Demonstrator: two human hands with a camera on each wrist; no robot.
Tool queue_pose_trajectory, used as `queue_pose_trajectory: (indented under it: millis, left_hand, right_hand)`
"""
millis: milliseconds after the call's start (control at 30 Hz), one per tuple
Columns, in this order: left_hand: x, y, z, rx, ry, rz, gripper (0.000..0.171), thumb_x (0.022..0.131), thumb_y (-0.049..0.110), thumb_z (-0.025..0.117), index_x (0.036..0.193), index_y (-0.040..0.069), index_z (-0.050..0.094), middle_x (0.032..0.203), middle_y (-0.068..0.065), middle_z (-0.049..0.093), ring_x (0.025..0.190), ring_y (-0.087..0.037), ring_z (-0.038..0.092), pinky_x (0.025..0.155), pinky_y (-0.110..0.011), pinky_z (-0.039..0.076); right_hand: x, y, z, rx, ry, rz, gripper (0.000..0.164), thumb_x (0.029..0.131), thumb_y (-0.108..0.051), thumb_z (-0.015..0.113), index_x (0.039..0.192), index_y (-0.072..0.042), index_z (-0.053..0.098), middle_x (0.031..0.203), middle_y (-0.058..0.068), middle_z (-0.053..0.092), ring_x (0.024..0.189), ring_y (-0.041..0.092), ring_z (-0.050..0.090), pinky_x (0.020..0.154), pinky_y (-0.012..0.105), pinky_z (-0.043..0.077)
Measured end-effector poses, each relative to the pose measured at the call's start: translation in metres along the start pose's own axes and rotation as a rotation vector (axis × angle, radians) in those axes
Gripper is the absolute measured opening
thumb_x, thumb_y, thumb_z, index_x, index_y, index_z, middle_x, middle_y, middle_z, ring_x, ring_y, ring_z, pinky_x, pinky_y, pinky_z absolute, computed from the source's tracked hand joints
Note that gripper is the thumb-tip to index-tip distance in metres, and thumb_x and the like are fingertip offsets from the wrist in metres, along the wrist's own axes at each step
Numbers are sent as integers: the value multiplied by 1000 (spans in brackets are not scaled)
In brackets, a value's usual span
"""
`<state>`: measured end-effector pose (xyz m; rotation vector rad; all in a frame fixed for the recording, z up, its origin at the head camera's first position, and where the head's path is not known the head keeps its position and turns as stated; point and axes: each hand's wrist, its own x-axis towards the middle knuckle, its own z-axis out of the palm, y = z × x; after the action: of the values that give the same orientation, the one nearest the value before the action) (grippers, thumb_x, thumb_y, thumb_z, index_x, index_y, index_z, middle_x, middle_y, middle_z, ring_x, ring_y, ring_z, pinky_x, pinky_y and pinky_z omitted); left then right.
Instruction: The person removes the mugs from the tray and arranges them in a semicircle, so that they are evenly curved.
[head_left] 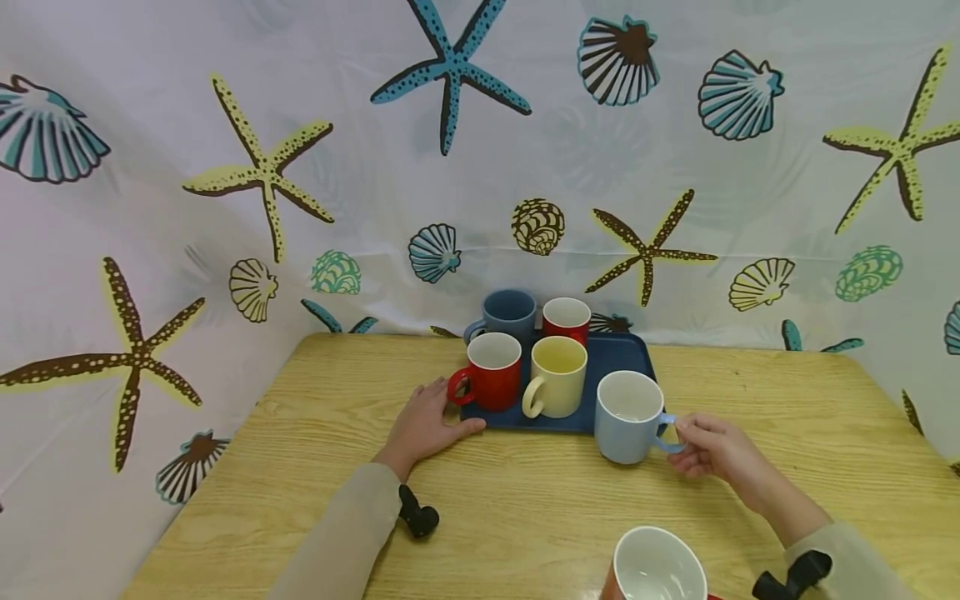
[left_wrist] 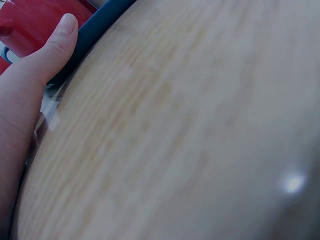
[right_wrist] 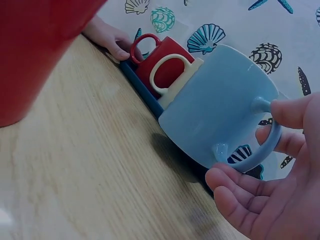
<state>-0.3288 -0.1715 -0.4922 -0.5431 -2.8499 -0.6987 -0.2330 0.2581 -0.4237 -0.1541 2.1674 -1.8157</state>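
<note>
By its handle, my right hand [head_left: 716, 454] grips a light blue mug [head_left: 627, 427], held upright at the front right corner of a dark blue tray [head_left: 600, 358]. In the right wrist view the light blue mug [right_wrist: 220, 107] hangs above the wood, its shadow below. My left hand [head_left: 431, 425] rests at the tray's front left corner, thumb [left_wrist: 62, 37] along the rim. Beside it on the tray stands a red mug [head_left: 497, 383], handle towards that hand. A pale yellow mug [head_left: 558, 387], a blue mug [head_left: 510, 310] and another red mug [head_left: 567, 317] also stand there.
A further mug [head_left: 654, 567], red outside and white inside, stands at the front of the wooden table [head_left: 495, 508], partly cut off by the frame. Behind the table hangs a white cloth [head_left: 487, 200] printed with starfish and shells.
</note>
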Motion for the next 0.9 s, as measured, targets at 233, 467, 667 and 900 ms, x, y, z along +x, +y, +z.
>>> queue_pose_trajectory:
  millis: [233, 467, 667, 900]
  left_hand:
    - [1, -1, 2, 8, 7, 8, 94, 71, 79, 49, 139, 15, 43, 140, -8, 44, 133, -30, 33, 107, -55, 19]
    - [1, -1, 3, -3, 15, 10, 93, 71, 79, 49, 139, 16, 44, 139, -8, 45, 132, -30, 34, 107, -55, 19]
    - [2, 0, 2, -5, 14, 13, 93, 71, 79, 49, 139, 15, 44, 139, -8, 45, 132, -30, 34, 107, -55, 19]
    - [1, 0, 2, -5, 28, 17, 92, 71, 78, 50, 138, 16, 45, 138, -8, 47, 131, -31, 35, 107, -55, 20]
  right_hand:
    - [-8, 0, 4, 28, -64, -17, 23, 98, -28, 47, 89, -12, 60, 83, 12, 65, 75, 19, 63, 68, 35, 53]
    - [-14, 6, 10, 38, -86, -44, 22, 99, -25, 46, 89, -11, 60, 84, 11, 65, 77, 19, 64, 69, 34, 53]
    - [-20, 10, 17, 42, -129, -71, 27, 99, -23, 44, 89, -2, 57, 85, 15, 65, 78, 21, 64, 69, 35, 53]
    - [-26, 14, 21, 70, -224, -123, 28, 101, -19, 40, 89, 3, 54, 86, 16, 65, 78, 22, 64, 67, 34, 53]
